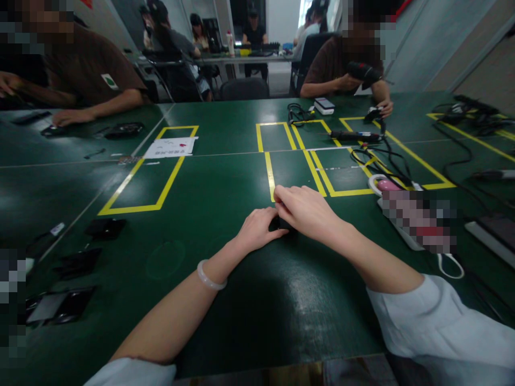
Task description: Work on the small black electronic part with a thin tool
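Both of my hands meet over the green table at the middle of the head view. My left hand (259,228) has its thumb and fingers closed on a small black part (286,225), whose shape is mostly hidden. Over the top of that part my right hand (303,209) is bent, fingers curled down; its fingertips are covered, so I cannot see what they pinch. Off to the left lie a black bracket-like piece (105,228), another dark piece (78,262) and a black part with a grey panel (60,306).
Yellow tape outlines (131,209) mark the table (217,182). A white paper (171,147) lies at the back left. To the right are a pen-shaped tool (356,135), black cables (386,161) and a pink-and-white phone (402,225). Across the table, one co-worker (341,64) holds a black power tool (364,72).
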`<state>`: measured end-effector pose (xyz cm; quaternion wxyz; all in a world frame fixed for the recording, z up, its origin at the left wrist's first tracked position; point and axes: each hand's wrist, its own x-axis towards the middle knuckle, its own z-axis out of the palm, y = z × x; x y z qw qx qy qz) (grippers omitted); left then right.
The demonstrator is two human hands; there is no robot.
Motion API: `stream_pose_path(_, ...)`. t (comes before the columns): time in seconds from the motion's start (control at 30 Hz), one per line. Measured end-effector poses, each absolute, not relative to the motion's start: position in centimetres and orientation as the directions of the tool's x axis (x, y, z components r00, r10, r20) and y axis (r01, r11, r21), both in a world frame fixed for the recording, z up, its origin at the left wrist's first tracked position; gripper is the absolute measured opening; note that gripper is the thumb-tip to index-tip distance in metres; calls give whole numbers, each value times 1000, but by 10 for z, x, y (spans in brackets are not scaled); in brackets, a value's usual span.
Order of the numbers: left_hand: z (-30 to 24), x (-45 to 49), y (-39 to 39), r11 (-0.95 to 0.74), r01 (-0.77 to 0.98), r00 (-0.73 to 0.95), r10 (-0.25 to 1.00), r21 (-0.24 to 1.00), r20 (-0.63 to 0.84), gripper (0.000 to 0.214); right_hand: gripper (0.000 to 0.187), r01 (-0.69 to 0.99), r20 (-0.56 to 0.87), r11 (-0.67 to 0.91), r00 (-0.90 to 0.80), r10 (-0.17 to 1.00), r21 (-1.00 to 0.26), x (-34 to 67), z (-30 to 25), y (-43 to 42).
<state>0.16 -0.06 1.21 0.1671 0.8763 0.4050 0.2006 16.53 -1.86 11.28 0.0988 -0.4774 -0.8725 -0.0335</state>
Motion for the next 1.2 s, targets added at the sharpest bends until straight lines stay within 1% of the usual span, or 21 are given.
stream_pose_path(0.1,12,2,-1,-623,636,596,771,456,222,41,22,852,186,524,-514,837,-5,165,113,-17)
stream_pose_path(0.2,12,2,-1,-626,630,603,767,459,218,40,21,857,169,515,-509,844,9,165,112,-16)
stream_pose_path(0.53,11,2,-1,-618,645,598,774,449,208,41,17,852,194,521,-506,841,-39,165,113,-18)
stream_pose_path(0.7,11,2,-1,-625,639,602,769,449,215,41,20,854,168,520,-509,844,-24,166,113,-16)
stream_pose_path(0.8,12,2,-1,-626,638,606,767,447,209,40,18,856,158,516,-507,847,-18,165,113,-15)
stream_pose_path(1.2,11,1,-1,-626,641,598,770,444,222,41,18,850,156,524,-511,845,-54,165,116,-16)
